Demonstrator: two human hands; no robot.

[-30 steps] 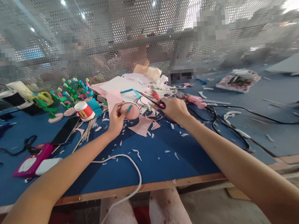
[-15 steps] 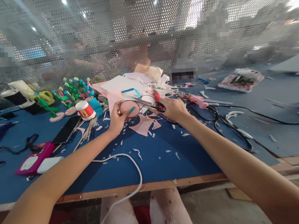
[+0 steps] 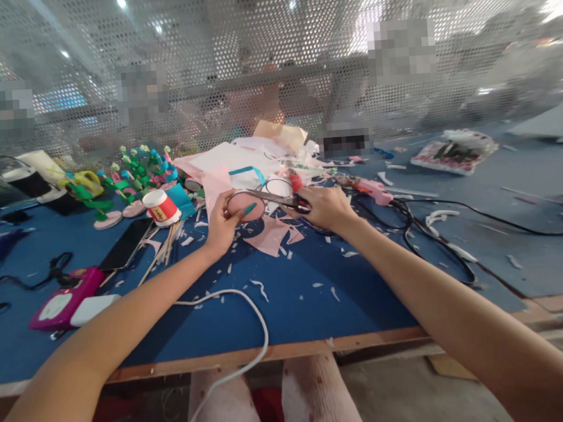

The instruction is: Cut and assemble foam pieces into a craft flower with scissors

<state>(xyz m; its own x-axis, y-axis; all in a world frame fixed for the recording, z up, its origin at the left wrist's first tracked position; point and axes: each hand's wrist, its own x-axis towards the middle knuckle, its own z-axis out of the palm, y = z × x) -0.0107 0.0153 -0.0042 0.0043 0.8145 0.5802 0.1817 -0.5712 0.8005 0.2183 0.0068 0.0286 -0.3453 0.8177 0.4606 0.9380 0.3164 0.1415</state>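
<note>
Between your two hands, a pink disc (image 3: 243, 207) stands on edge just above the table (image 3: 293, 313). Your left hand (image 3: 221, 227) pinches it: the fingers curl round its back and the thumb presses on the near face, its teal nail showing against the pink. Your right hand (image 3: 327, 209) is closed on the handles of the scissors (image 3: 277, 197), with the fingers wrapped tight. The blades run left from your right knuckles to the disc's top edge. They look almost together, but the gap between them is too fine to judge.

Below your fingertips, pink scraps (image 3: 273, 232) lie flat, with white snippets scattered nearer you. Left of your left fingers, a cup (image 3: 160, 208) stands upright. Sticks (image 3: 165, 241) fan out just beside it, and a phone (image 3: 122, 244) lies next to them. Just beyond your right knuckles, a glue gun (image 3: 369, 191) lies on its side, and its black cable (image 3: 423, 236) loops away to the right. Under your left forearm, a white cord (image 3: 242, 300) curves off the table's near edge.
</note>
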